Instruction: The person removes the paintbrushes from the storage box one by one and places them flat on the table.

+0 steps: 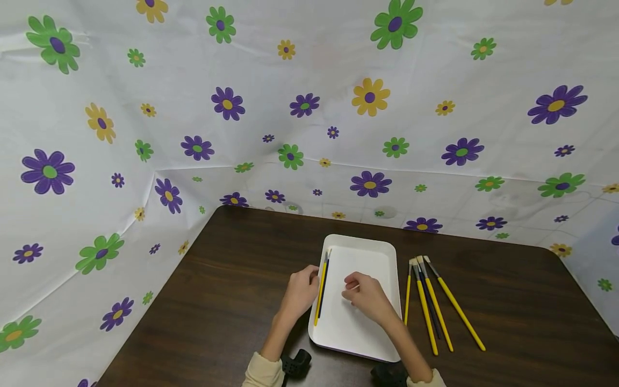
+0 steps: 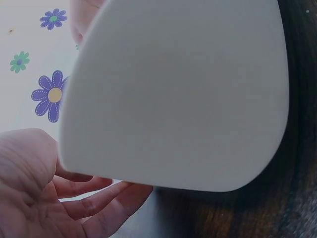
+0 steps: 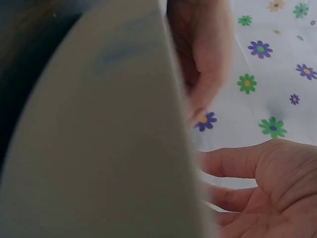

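Note:
A white rectangular tray [image 1: 360, 338] lies on the table. Inside it, along the left wall, a yellow-handled paintbrush [image 1: 321, 290] and a dark-handled paintbrush [image 1: 325, 285] lie side by side. My left hand [image 1: 302, 287] is at the tray's left rim, close to these brushes, its fingers loosely bent. In the left wrist view the tray wall [image 2: 173, 99] hides part of the thumb of this hand [image 2: 74, 203]. Over the middle of the tray hovers my right hand [image 1: 369, 298], fingers loosely curled and holding nothing. The right wrist view shows its relaxed fingers [image 3: 233, 163] partly behind the tray wall [image 3: 99, 148].
Right of the tray, several yellow-handled paintbrushes [image 1: 456, 306] and a dark-handled one [image 1: 430, 301] lie fanned out, pale bristles away from me. The brown wooden table [image 1: 232, 269] extends on both sides. Flower-printed white cloth [image 1: 271, 64] hangs behind and at the left.

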`<act>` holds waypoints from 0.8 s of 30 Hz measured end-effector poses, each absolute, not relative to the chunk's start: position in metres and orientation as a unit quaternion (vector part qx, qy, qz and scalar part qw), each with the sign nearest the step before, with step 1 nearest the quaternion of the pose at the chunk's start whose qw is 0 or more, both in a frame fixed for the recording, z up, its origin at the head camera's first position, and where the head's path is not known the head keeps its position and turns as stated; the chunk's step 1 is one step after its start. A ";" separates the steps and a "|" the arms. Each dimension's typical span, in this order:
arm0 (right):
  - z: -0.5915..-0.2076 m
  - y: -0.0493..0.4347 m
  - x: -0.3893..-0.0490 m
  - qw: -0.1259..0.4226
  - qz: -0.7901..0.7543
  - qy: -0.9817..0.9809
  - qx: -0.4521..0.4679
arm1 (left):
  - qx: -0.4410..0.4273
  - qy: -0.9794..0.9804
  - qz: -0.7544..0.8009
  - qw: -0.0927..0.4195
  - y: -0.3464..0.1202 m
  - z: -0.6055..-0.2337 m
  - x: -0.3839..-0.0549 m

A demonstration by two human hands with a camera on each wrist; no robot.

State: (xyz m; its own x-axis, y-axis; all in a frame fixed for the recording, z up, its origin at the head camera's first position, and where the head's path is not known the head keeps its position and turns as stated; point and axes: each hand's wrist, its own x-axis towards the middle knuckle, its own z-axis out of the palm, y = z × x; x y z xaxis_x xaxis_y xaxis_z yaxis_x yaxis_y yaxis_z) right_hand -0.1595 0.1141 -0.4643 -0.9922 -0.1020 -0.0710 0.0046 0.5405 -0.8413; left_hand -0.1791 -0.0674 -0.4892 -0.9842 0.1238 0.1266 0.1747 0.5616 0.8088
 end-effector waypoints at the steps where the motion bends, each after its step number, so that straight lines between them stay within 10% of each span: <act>1: -0.466 0.112 -0.160 0.057 -0.481 0.874 -0.027 | -0.084 -0.883 -0.460 0.027 -0.067 -0.489 -0.179; 24: -0.486 0.080 -0.150 0.097 -0.588 0.802 -0.052 | -0.092 -0.886 -0.453 0.036 -0.068 -0.489 -0.179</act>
